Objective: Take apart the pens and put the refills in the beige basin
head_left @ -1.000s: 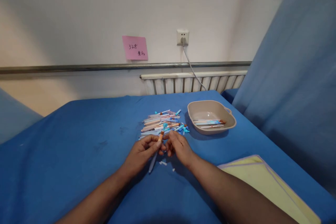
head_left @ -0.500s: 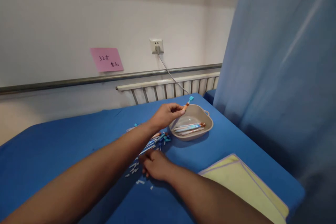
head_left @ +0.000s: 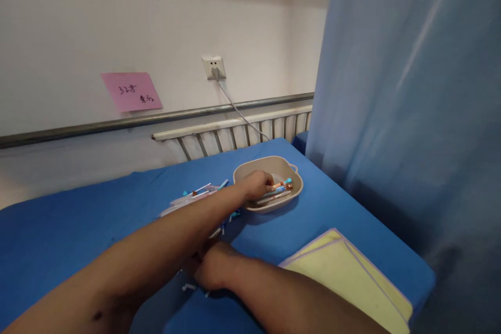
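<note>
My left hand (head_left: 257, 186) reaches into the beige basin (head_left: 296, 193), its fingers closed on a slim orange pen (head_left: 282, 185) with a turquoise end. Other slim pens (head_left: 274, 198) lie in the basin beneath it. Near the bed's front, my right hand (head_left: 217, 264) is low over the blue cover. My left forearm hides most of its fingers, so whether they grip anything is unclear. A pile of pale pens (head_left: 191, 198) lies behind the forearm. Small blue pieces (head_left: 234, 215) and little white bits (head_left: 189, 287) are scattered around the right hand.
A folded yellow cloth (head_left: 344, 276) with a purple edge lies at the right front of the blue-covered bed (head_left: 332, 209). Behind stand a white rail (head_left: 235, 124) and a wall socket (head_left: 214, 68) with a cord. A blue curtain (head_left: 383, 104) hangs at the right.
My left hand has lowered the orange pen from above the basin down into it. My right hand has shifted slightly nearer to me. The view has turned a little to the right.
</note>
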Available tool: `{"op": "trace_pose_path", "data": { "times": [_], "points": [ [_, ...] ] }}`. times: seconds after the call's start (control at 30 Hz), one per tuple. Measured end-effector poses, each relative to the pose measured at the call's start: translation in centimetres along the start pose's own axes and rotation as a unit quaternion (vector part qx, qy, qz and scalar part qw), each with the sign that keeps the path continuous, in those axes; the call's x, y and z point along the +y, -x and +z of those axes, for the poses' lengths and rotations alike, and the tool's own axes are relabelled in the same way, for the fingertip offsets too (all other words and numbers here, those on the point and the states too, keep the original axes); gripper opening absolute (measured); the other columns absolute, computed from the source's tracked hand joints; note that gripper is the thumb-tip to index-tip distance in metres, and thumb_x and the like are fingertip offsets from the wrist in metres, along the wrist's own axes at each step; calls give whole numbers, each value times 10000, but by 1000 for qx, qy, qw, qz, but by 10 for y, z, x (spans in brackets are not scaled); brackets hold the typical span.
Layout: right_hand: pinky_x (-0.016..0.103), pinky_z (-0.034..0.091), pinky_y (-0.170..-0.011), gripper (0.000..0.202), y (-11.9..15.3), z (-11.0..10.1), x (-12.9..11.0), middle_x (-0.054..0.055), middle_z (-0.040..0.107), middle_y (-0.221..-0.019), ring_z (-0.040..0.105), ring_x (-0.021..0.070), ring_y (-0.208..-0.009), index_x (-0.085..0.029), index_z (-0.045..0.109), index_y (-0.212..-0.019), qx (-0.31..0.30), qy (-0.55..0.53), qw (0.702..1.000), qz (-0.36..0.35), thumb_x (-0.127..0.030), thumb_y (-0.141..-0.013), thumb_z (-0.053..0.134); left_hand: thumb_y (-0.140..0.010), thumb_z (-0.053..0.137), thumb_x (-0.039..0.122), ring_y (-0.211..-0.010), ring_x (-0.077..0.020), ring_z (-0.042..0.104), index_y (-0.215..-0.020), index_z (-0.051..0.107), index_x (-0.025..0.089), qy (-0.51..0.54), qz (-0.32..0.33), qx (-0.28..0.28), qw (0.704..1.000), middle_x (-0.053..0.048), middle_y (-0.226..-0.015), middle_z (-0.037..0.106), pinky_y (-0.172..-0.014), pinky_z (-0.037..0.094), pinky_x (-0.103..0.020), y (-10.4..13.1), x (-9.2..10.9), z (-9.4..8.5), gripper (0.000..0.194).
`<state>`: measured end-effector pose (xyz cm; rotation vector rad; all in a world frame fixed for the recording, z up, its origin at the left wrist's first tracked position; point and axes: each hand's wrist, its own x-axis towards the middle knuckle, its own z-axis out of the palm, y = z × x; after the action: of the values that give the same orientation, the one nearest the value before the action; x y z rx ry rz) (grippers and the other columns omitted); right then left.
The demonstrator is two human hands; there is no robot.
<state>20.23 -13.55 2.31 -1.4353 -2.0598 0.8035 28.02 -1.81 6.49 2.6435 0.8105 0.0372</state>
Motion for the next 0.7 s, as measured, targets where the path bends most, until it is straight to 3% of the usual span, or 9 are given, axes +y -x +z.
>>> {"op": "trace_pose_path", "data": {
  "times": [0.23,0.43,0.7],
  "points": [
    [272,482,-863,313,-2,-7,-4,22,622,-1208,563,206,-1113,-222,620,-1124,-15,70,993,-92,-231,-849,471,-701,599,352,-664,-184,593,-827,716,209,-94,-23,-27,995,-52,-753,692,-610,400,-250,2,16,6,224],
    [285,493,-898,432,-2,-9,-5,-9,520,-1332,560,205,-1118,-246,552,-1226,-42,88,984,-149,-145,-806,521,-705,576,394,-740,-230,627,-853,697,195,-148,-35,-27,988,-89,-841,696,-615,434,-272,1,22,15,276],
    [286,503,-893,468,3,-14,-8,-27,482,-1366,548,219,-1127,-284,551,-1234,-66,71,987,-125,-194,-779,613,-738,566,359,-795,-239,642,-871,686,180,-174,-43,-21,984,-109,-874,693,-648,463,-278,1,26,19,254]
  ]
}}
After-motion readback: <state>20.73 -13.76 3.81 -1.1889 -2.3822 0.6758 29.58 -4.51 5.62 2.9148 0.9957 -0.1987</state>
